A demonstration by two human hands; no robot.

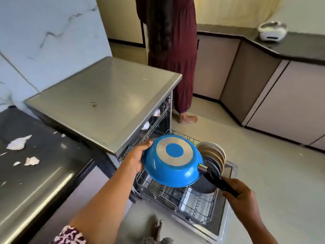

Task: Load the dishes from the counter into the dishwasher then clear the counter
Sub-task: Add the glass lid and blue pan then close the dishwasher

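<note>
– What is the room like?
– It is a kitchen. A dark counter (44,164) on the left has white scraps (17,142) on it. Next to it stands the dishwasher, with a steel top (105,99). Its door (223,224) is folded down and the lower rack (193,203) is pulled out over it.
– Where is the pan?
– The blue pan (173,161) is in the air above the rack, with its bottom turned up. The left hand (139,155) grips its rim, and the right hand (241,192) is closed round the black handle (218,182). The pan's far side is near the plates (214,155) standing in the rack.
– And the room around?
– Beige floor (263,164) runs from the door's edge to the cabinets (290,103) on the right. Another person in a dark red dress (175,50) stands by the dishwasher's far corner.
</note>
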